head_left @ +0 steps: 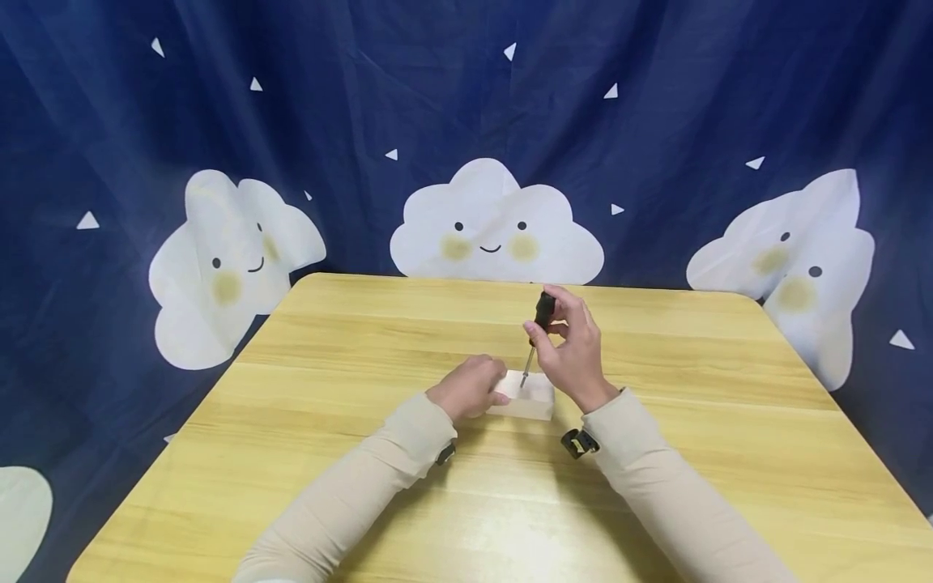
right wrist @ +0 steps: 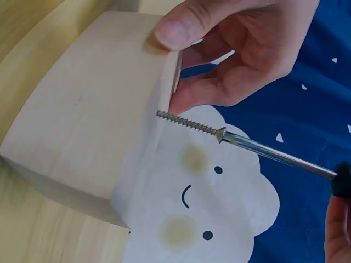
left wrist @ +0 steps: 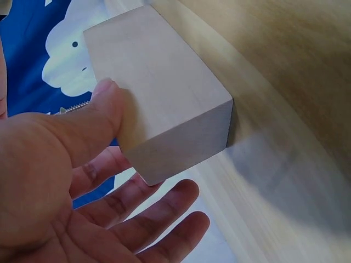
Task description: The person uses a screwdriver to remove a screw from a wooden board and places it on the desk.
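A pale wooden block [head_left: 538, 402] lies on the table in front of me. My left hand [head_left: 468, 388] grips its left end, thumb on the near side face and index finger at the far side; the other fingers spread loosely in the left wrist view. In my right hand [head_left: 576, 356] is a screwdriver [head_left: 544, 310], pinched by its black handle and tilted, shaft pointing down to the block. At the bit stands a threaded screw [right wrist: 189, 123], in line with the shaft, its point at the block's top face. The left wrist view shows part of this screw beyond the thumb.
The light wood-grain table [head_left: 306, 421] has rounded far corners. A dark blue curtain [head_left: 350, 97] with white smiling clouds and small triangles hangs behind and beside it. A black strap device [head_left: 580, 442] sits at the right wrist, another [head_left: 446, 453] at the left.
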Available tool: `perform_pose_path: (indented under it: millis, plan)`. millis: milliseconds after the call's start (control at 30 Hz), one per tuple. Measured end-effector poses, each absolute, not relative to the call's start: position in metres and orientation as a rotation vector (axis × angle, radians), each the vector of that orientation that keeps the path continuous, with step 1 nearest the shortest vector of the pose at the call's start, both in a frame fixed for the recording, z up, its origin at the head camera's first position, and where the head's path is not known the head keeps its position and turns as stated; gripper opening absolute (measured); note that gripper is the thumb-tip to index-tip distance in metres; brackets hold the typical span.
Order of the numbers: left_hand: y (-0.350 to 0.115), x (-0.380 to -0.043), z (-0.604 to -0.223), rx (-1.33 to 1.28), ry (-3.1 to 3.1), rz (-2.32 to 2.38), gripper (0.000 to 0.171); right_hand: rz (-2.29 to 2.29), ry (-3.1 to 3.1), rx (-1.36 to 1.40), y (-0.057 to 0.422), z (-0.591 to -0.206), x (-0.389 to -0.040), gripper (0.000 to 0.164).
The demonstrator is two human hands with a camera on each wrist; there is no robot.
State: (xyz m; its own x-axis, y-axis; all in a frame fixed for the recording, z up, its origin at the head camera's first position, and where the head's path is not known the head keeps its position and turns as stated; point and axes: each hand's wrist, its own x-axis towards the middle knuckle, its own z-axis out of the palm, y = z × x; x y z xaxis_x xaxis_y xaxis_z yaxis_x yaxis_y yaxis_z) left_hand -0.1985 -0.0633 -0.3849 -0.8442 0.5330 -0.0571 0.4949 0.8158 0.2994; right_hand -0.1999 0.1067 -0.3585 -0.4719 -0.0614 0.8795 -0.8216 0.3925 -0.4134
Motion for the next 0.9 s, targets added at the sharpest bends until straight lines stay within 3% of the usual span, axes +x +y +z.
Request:
perform_pose_path:
  millis: [367, 633, 900]
  plan:
    - [-0.0634, -0.2004, -0.3855, 0.833, 2.861, 0.415, 0.034, 1.140, -1.833, 0.778, 0.1106, -0.3579, -0.2013, 0.066]
    - [-0.0646, -0.1990, -0.3881, 0.811, 2.859, 0.422, 0.036, 1.163, -1.864, 0.870, 0.1111, -0.3580, -0.2013, 0.059]
    - [-0.0634, -0.1992, -0.3871, 0.807, 2.859, 0.435, 0.035, 1.139, -1.864, 0.777, 0.1142, -0.3561, -0.2011, 0.056]
